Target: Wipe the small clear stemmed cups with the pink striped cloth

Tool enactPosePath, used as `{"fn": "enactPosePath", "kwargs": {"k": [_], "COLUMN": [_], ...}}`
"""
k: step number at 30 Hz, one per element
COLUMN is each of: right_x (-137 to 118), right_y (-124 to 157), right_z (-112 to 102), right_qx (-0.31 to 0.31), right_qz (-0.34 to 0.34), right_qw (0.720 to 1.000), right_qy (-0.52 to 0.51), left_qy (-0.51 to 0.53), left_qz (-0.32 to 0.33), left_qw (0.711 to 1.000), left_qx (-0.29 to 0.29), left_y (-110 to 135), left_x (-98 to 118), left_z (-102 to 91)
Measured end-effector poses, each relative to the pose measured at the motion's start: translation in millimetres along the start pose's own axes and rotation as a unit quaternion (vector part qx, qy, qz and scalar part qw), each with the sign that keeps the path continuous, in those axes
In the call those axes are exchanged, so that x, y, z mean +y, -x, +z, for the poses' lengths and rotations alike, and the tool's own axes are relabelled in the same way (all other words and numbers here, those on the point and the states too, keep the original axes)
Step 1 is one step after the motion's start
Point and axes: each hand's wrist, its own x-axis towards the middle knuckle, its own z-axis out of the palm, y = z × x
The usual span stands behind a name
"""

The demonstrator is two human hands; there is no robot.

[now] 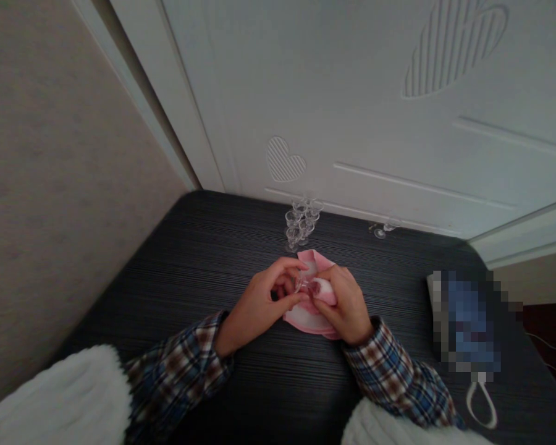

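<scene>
Between thumb and fingers, my left hand [278, 287] grips a small clear stemmed glass [302, 283]. Its outline is partly covered by the fingers. My right hand [346, 303] is closed on a pink and white cloth [306, 320], with a bunched part of it pressed against the glass. The rest of the cloth spreads beneath both hands on the dark table. Just beyond them, a cluster of several small stemmed glasses [302, 222] stands close together. Farther right, another small glass [384, 228] is near the wall, seemingly lying on its side.
The dark wood-grain table [176, 266] has rounded far corners and meets a white panel [241, 111] with raised hearts. A blurred-out blue item [470, 321] with a white strap loop [482, 402] lies at the right. A beige wall [50, 154] borders the left side.
</scene>
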Motion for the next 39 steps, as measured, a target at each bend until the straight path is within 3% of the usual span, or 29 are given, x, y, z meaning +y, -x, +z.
{"fn": "enactPosePath", "kwargs": {"k": [20,30,39], "right_x": [10,0,-6], "right_y": [5,-3,-3], "right_z": [11,11,9], "right_qx": [-0.07,-0.06,-0.041], "right_qz": [0.004,0.016,0.059], "right_qw": [0.997,0.998,0.993], "right_qy": [0.022,-0.013,-0.089], "left_qy": [-0.043,-0.045,-0.02], "left_qz": [0.049,0.042,0.077], "left_qw": [0.997,0.998,0.997], "left_qx": [-0.043,-0.023,-0.02], "left_y": [-2,-5,-3], "left_x": [-2,-10,-6], "left_z": [-0.1,1.7,-1.0]}}
